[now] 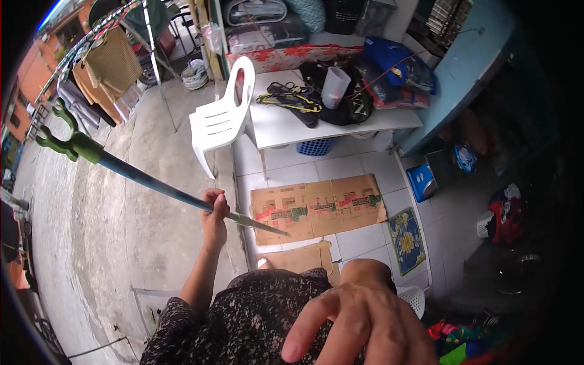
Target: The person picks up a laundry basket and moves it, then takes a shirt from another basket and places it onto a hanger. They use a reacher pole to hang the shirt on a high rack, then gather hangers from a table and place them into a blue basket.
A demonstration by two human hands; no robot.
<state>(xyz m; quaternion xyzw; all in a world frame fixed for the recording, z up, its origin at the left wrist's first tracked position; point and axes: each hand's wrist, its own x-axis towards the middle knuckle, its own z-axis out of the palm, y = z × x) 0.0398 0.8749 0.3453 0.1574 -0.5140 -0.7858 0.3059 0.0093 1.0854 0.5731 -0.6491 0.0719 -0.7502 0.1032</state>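
My left hand [215,214] is wrapped around a long blue pole [155,184] near its lower part. At the pole's upper left end is a green forked hook [79,145]; the other end narrows and points to the right, over the flattened cardboard [316,210] on the floor. Close to the camera, in front of my dark patterned clothing [261,310], my right hand [371,322] hangs with its fingers stretched downward and apart. I see nothing in it, though its palm side is hidden.
A white plastic chair [222,115] stands beside a white table [286,137] bearing bags, straps and a translucent container [334,87]. Clothes hang on a rack [112,61] at upper left. A blue floral mat [406,240] lies on the tiles at right.
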